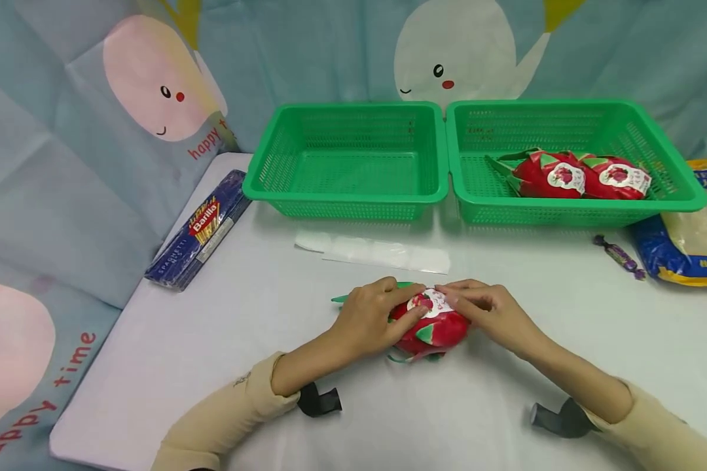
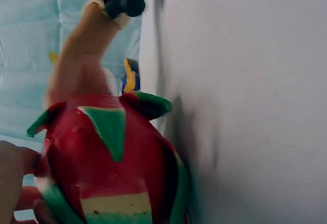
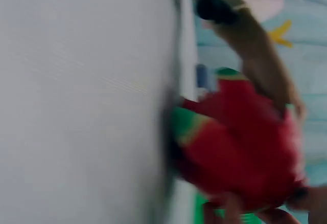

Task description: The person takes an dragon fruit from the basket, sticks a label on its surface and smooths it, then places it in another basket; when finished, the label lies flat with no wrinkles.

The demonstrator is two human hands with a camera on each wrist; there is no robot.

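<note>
On the white table lies a red dragon fruit (image 1: 442,330) with green scales and a white picture label (image 1: 434,303) on its upper side. My left hand (image 1: 372,314) grips its left part, with thumb and forefinger at the label. At the label's right end, my right hand (image 1: 497,314) holds the fruit with bent fingers. In the left wrist view the dragon fruit (image 2: 112,152) fills the lower left, resting close to the tabletop. The right wrist view shows the fruit (image 3: 245,142) blurred, fingers along its lower edge.
Behind stand two green baskets; the right basket (image 1: 565,212) holds two labelled dragon fruits (image 1: 530,176), the left basket (image 1: 347,196) none. A white label strip (image 1: 377,252) lies in front. A spaghetti pack (image 1: 200,232) is left; a wrapped candy (image 1: 620,256) and yellow-blue bag (image 1: 695,229) are right.
</note>
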